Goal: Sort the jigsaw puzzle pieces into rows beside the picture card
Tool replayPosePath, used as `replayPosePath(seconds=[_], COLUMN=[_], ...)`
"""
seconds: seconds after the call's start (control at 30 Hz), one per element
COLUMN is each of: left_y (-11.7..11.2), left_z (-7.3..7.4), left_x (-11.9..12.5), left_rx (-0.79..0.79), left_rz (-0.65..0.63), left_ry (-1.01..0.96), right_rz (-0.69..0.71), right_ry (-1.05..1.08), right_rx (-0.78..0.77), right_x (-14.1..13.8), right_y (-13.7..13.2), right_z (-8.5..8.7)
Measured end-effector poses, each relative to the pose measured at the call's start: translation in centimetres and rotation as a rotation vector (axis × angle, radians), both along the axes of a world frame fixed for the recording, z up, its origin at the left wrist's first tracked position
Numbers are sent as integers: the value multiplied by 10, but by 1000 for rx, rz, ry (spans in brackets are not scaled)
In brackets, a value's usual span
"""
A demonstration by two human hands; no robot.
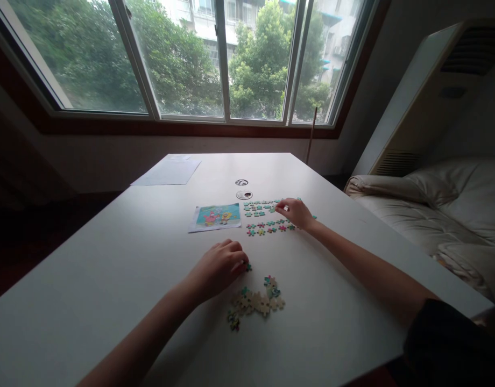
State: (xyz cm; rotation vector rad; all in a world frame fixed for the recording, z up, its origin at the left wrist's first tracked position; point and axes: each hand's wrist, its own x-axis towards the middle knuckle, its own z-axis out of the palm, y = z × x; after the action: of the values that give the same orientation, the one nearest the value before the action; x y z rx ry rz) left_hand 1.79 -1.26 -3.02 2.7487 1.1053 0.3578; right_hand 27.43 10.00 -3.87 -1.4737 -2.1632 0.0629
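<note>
My left hand (220, 265) rests on the white table (110, 279) with fingers curled, its fingertips on a small puzzle piece (248, 266). Just in front of it lies a joined cluster of pale puzzle pieces (257, 302). My right hand (296, 212) reaches farther out and pinches a piece among rows of loose teal and pink puzzle pieces (267, 227). A colourful reference picture (216, 216) lies left of those rows.
A sheet of paper (167, 172) lies at the table's far left. Two small round objects (243, 189) sit beyond the pieces. A cushioned sofa (433, 209) stands close to the table's right edge. Windows run along the far wall.
</note>
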Motion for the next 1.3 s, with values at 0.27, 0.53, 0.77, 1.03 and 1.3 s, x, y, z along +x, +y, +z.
replayPosePath(seconds=[0.27,0.53,0.77,1.03,1.3], left_y=[0,2,0,0,-1], left_z=[2,1,2,3,5], left_x=[-1,1,1,2,1], left_rx=[-28,-24,-11,-8,-25], left_rz=[6,6,8,2,-2], left_ry=[14,14,14,-1,-16], right_rz=[-9,-14,-6,42,43], right_ry=[-88,-138,-173,-176,-161], right_rx=[-134,-123,-108,-92,-94], right_x=[-2,-3,-13,-27,-35], right_y=[36,32,27,20,23], right_z=[-14,-9,-8,-4,-6])
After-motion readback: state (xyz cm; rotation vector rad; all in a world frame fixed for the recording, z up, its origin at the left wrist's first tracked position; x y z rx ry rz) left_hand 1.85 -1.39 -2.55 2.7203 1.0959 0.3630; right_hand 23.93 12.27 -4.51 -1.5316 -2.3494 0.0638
